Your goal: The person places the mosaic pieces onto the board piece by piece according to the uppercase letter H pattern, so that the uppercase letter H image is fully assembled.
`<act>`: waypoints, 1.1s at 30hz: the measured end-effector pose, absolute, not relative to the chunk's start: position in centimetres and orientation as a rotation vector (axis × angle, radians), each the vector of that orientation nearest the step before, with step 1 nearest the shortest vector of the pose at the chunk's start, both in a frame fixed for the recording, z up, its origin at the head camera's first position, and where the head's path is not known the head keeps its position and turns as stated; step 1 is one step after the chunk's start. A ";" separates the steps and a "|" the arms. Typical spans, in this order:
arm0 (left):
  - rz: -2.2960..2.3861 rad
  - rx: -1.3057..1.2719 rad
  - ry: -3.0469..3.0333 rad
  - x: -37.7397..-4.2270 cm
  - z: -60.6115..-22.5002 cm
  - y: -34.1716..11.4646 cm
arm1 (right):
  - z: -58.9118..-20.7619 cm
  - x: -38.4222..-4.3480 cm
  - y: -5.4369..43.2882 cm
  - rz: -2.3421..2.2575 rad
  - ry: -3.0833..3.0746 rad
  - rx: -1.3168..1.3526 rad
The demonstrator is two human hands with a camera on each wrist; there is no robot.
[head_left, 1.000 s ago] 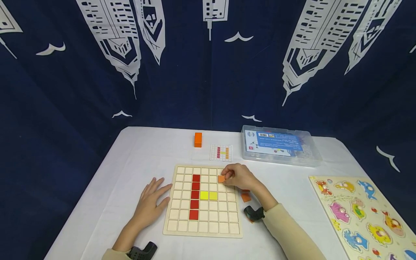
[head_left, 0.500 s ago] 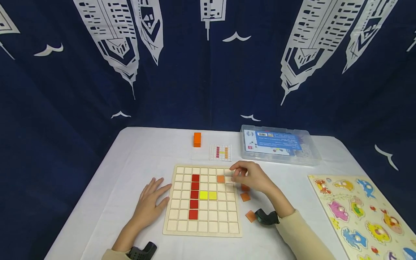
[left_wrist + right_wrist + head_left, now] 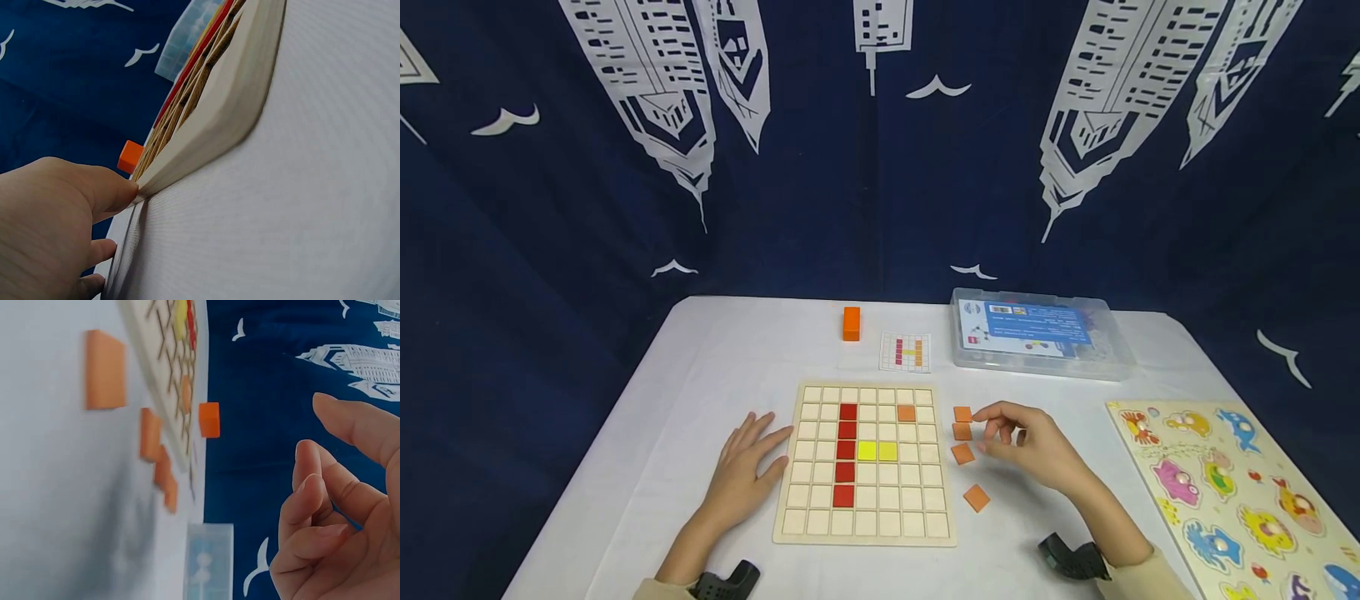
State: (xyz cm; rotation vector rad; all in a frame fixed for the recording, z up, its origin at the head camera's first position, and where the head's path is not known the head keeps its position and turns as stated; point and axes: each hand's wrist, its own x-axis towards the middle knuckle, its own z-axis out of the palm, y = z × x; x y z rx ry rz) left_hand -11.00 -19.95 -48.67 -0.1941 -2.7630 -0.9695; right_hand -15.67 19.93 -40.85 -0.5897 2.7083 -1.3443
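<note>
A wooden grid board (image 3: 865, 540) lies mid-table, with a column of several red tiles (image 3: 845, 450), two yellow tiles (image 3: 887, 451) beside it and one orange tile (image 3: 906, 413) at the upper right. My left hand (image 3: 741, 471) rests on the cloth with spread fingers, its fingertips at the board's left edge; the left wrist view shows a finger (image 3: 115, 190) against that edge. Right of the board lie several loose orange tiles (image 3: 976, 498). Just right of the upper ones is my right hand (image 3: 1033, 446), fingers loosely bent, thumb and forefinger apart, holding nothing.
Behind the board lie a small pattern card (image 3: 905, 352) and an orange block (image 3: 852, 324). A clear plastic case (image 3: 1041, 333) with a blue label sits at the back right. An animal knob puzzle (image 3: 1232, 483) covers the right front.
My right hand has let go of the orange tile in the board's upper right and moved right, off the board to beside the loose orange tiles. My left hand has stayed put.
</note>
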 end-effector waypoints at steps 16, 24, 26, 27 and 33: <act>-0.957 -0.193 -2.763 -11.0 -48.7 -19.9 | -44.7 -13.8 23.3 -1.482 2.514 -0.661; -0.960 -0.187 -2.778 -10.9 -48.7 -20.0 | -46.1 -13.9 23.4 -1.520 2.406 -0.712; -0.958 -0.194 -2.767 -10.9 -48.7 -20.0 | -46.3 -14.0 23.3 -1.510 2.401 -0.717; -0.958 -0.192 -2.765 -10.9 -48.7 -19.9 | -46.4 -14.0 23.3 -1.504 2.401 -0.719; -0.949 -0.196 -2.748 -10.9 -48.6 -19.9 | -46.9 -14.0 23.2 -1.475 2.426 -0.739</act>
